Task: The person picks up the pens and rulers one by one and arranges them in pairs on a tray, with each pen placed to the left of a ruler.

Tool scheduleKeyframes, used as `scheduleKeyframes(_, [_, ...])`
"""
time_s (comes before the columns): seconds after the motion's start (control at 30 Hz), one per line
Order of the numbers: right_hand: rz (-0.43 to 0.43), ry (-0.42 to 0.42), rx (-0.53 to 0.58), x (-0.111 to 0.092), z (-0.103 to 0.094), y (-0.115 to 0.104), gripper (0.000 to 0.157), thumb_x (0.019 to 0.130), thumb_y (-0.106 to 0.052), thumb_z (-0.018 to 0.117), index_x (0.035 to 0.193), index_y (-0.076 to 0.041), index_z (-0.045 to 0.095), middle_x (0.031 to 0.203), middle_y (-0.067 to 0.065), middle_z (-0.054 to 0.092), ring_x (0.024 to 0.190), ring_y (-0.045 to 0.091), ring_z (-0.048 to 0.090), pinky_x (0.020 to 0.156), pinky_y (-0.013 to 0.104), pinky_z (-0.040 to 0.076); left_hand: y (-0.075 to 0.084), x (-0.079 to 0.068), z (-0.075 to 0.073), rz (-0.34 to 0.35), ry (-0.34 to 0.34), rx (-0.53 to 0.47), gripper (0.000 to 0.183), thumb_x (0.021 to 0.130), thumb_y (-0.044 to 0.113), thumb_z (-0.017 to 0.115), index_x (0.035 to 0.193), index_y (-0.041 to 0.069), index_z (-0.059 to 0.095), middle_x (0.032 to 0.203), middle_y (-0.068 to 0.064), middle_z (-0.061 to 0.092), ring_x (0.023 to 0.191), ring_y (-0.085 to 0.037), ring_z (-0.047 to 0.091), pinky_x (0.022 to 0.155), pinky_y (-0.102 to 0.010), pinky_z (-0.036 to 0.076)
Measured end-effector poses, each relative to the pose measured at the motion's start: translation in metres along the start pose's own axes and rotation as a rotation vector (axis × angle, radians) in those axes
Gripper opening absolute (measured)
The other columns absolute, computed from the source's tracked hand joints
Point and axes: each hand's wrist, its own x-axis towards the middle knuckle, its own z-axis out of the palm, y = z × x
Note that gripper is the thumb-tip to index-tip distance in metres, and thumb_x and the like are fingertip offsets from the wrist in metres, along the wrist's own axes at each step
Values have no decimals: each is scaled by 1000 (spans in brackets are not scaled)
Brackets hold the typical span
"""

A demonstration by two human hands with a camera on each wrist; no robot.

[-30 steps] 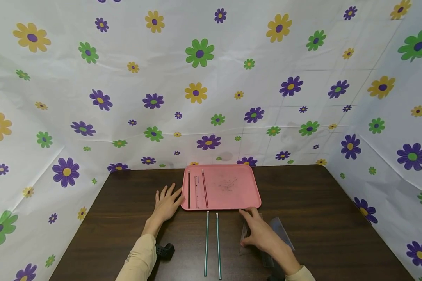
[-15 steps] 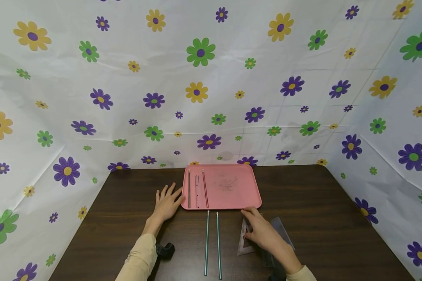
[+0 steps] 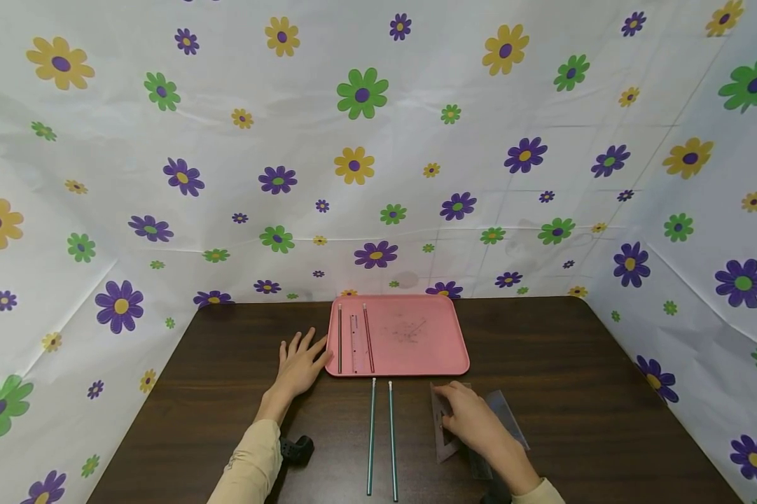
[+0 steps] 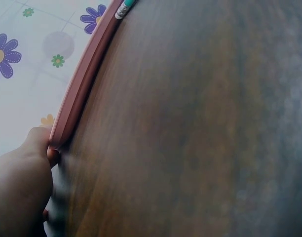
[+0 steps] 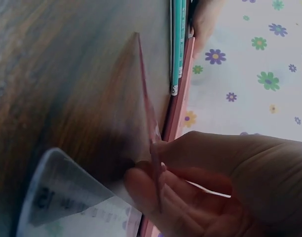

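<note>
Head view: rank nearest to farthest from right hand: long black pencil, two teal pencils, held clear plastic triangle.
1. Clear plastic triangle: in right hand.
2. Right teal pencil: left of hand.
3. Left teal pencil: further left.
4. Black pencil: in pink tray, leftmost.

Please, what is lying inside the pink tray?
The pink tray holds a dark pencil, a clear ruler and a red pencil; grey marks show beside them. Its surface beneath the pencils is covered.

Booth-like tabletop setting: flowered sheeting [image 3: 410, 133] around dark table [image 3: 554, 357].
</note>
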Motion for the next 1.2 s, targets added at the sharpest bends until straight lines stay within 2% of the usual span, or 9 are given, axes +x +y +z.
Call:
scheduleKeyframes(0.1, [20,11,-76,-1,0,-2,42,75,-1,77,116,0,69,105,11,68,85,24,67,65,40,54,0,0,0,1,2,-5,55,103,48,45,151,20,46,163,-16,26,151,-46,15,116,-70,0])
scheduleKeyframes(0.27, [47,37,-206,-4,-1,-4,33,75,-9,81,107,-9,75,91,3,68,63,18,61,48,36,46,0,0,1,-1,4,-3,55,103,47,45,151,20,46,163,-16,26,151,-45,15,116,-70,0])
scheduleKeyframes(0.4, [41,55,-231,-6,0,-6,30,75,-10,81,104,-10,75,88,2,67,59,15,57,46,33,43,0,0,1,-6,-1,1,55,103,48,44,151,20,46,164,-16,26,151,-45,15,116,-70,0])
scheduleKeyframes(0.63, [16,68,-143,-5,0,-6,23,78,-1,73,101,-5,74,76,-3,57,60,9,47,48,26,38,-1,0,2,-4,-1,9,56,103,49,44,151,21,45,164,-16,25,151,-45,15,116,-70,0])
scheduleKeyframes(0.8, [1,56,-59,-4,-1,-7,23,78,3,72,100,-2,73,72,-5,53,63,9,46,52,24,38,-2,2,2,-5,-2,13,56,103,50,43,151,22,45,164,-16,25,151,-45,15,117,-70,0])
scheduleKeyframes(0.9, [0,35,20,-4,-3,-7,24,81,3,72,105,-1,72,76,-3,55,59,7,48,52,22,40,-2,2,2,-8,-3,12,56,103,51,43,151,22,45,164,-16,25,151,-45,15,117,-70,0])
scheduleKeyframes(1.07, [-33,-10,167,-4,-3,-5,27,87,3,69,114,4,68,84,1,58,43,3,49,42,19,43,-2,0,2,-7,3,5,56,103,50,43,151,21,45,164,-16,25,151,-45,15,117,-69,0])
scheduleKeyframes(1.2, [-28,-14,225,-3,-4,-6,27,88,4,67,115,4,67,85,1,58,44,4,49,40,19,43,-1,0,1,-6,-4,2,56,104,49,43,151,21,45,164,-15,25,151,-45,14,117,-70,-1])
